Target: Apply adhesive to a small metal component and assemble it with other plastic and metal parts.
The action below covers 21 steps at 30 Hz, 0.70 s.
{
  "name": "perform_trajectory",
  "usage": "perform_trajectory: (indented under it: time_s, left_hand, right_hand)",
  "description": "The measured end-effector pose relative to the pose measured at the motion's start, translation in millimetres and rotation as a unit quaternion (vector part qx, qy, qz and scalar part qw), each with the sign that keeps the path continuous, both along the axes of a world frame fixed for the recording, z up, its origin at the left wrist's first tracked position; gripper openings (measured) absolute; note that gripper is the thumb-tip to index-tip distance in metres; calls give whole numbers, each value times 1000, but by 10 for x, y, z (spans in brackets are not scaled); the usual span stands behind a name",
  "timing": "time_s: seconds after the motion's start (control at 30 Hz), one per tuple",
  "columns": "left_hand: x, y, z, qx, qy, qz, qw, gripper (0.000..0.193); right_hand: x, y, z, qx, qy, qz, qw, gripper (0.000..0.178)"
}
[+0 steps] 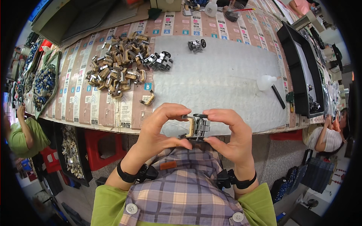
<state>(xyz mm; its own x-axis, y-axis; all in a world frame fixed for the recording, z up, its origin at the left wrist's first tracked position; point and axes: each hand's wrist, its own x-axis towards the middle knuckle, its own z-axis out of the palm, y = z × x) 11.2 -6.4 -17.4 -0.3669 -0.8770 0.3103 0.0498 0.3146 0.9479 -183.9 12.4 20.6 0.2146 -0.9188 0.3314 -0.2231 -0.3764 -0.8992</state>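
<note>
Close to my body at the table's front edge, my left hand grips a tan U-shaped piece with metal ends between thumb and fingers. Opposite it, my right hand pinches a small grey wheeled assembly with a black wheel on its upper end. The two parts meet or nearly touch; whether they are joined I cannot tell. Ahead to the left lies a heap of tan U-shaped pieces, one loose piece nearer me. Several similar wheeled assemblies lie beside the heap, another farther back.
A pale sheet covers the table's middle. At its right are a white squeeze bottle and a black rod. A long black tray borders the right side. Red stools stand below; other people work at both sides.
</note>
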Motion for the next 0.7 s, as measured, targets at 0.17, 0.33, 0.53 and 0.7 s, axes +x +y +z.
perform_trajectory:
  time_s: [0.17,0.33,0.53,0.7]
  left_hand:
    - [-2,-28,28,-31,-34,-11,999,63]
    - [-13,-4,9,-38,-32,-22,999,66]
    - [-62,9,-89,6,44,-40,998,72]
    - [-125,11,-122,139,139,-101,975,74]
  right_hand:
    - [-15,-42,80,-46,85,17,995,35]
    - [-12,-54,86,-63,92,40,993,34]
    - [-27,-63,97,-66,91,39,993,32]
    - [-51,-64,79,-74,106,44,991,29]
